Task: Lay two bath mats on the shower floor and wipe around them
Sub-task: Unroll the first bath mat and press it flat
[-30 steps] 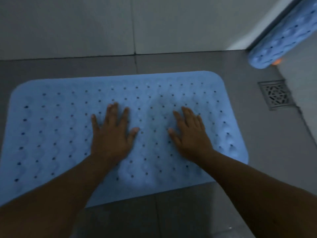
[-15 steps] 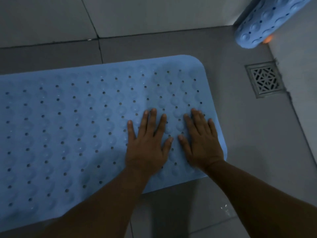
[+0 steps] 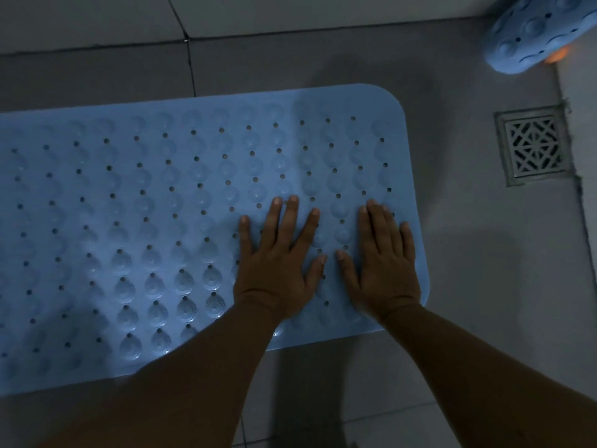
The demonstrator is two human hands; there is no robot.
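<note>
The blue bath mat (image 3: 135, 221) runs off the left edge, so its far end is unseen. Beyond its right end, near the floor drain (image 3: 533, 145), a rolled second mat (image 3: 529, 37) is cut by the top-right corner, hiding an indistinct orange object (image 3: 556, 55).

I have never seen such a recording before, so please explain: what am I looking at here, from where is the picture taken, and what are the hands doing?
There is no machine here. A person wears a camera on the head, so the picture looks forward and down at that person's own two bare hands. On the grey tiled shower floor lies a flat light-blue rubber bath mat with small holes and round bumps. The left hand and the right hand rest flat on the mat near its right end, fingers straight; they hold nothing. At the top right a second blue mat, rolled up, leans in the corner. A square metal floor drain sits to the right of the flat mat.
</note>
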